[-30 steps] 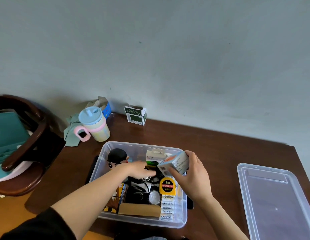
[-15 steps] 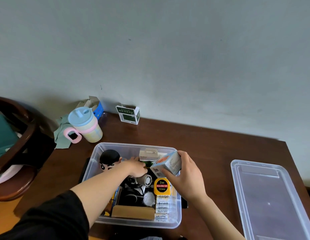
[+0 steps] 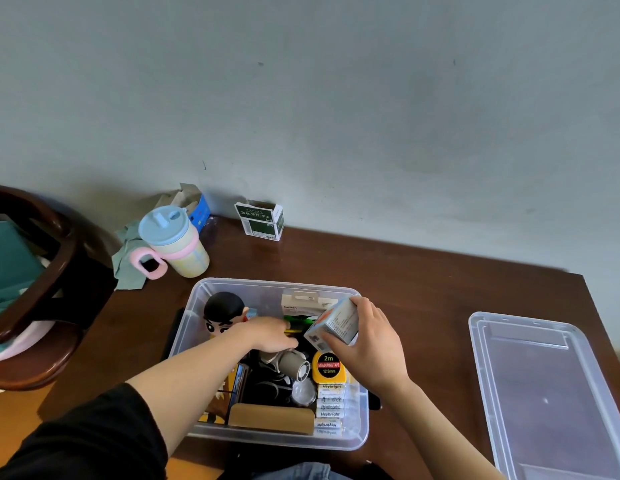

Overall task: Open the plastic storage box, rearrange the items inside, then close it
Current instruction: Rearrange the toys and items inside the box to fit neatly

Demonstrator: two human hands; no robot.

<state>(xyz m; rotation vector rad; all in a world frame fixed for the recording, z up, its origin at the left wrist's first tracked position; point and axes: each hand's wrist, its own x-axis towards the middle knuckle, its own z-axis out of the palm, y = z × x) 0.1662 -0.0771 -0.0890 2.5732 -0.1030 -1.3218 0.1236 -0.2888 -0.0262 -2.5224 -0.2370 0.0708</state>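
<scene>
Fingers point(image 3: 365, 308) of the right hand point(image 3: 369, 344) still pinch a small carton point(image 3: 332, 323) above the open storage box point(image 3: 362, 441); the left hand point(image 3: 270, 334) has pushed deeper among the contents, its grasp hidden. Rearranging continues, with the lid point(image 3: 558, 393) waiting on the tabletop point(image 3: 422, 278).

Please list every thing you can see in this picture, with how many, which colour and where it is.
box: 1, clear, table centre, open
lid: 1, clear, table right
figure: 1, black-haired, box back left
tape measure: 1, yellow, in box
carton: 1, white-orange, held above box
cup: 1, blue-lidded, table back left
green packet: 1, by wall
chair: 1, dark wood, left
left hand: in box
right hand: holds carton
</scene>
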